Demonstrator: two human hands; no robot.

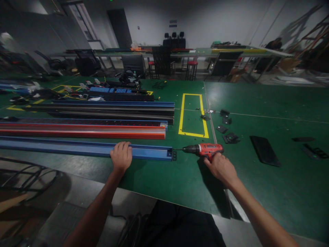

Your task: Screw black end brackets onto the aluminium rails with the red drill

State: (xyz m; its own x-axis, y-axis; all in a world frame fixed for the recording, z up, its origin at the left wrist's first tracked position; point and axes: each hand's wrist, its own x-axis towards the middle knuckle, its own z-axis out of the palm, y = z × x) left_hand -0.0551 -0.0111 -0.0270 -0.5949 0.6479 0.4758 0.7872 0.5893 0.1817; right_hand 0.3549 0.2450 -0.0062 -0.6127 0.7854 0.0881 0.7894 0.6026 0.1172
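Head view.

Item: blue rail point(77, 148), one, long. Laid along the near edge of the table point(151, 181), its right end set short of the table's seam, with room left there, it seems, for the tool.

Item: left hand point(121, 156). Fingers bent over the rail and closed on it, with little gap; the thumb cannot be made out. The rail is pressed down, presumably so that it is kept from sliding or turning.

Item: drill point(211, 149), red and black. Held almost level, bit point(179, 149) pointed at the rail's right end, so that the two are roughly lined up. Whether the tip is touching cannot be told.

Item: right hand point(221, 167). Fingers wrapped round the drill's grip and closed; the trigger finger is hidden.

Item: black end piece point(174, 156), slotted, at the rail's right end.

Item: red rail point(128, 133) and dark rails point(115, 113). Laid parallel, farther from the near edge, probably for easy reach.

Item: black parts point(231, 138), loose, right of the seam; black slab point(264, 151), nearer the right edge.

Containers: the blue rail is shaped as an open trough, facing up. Blue blocks point(102, 90) are lined up toward the far left corner; whether they are housed in anything cannot be told.
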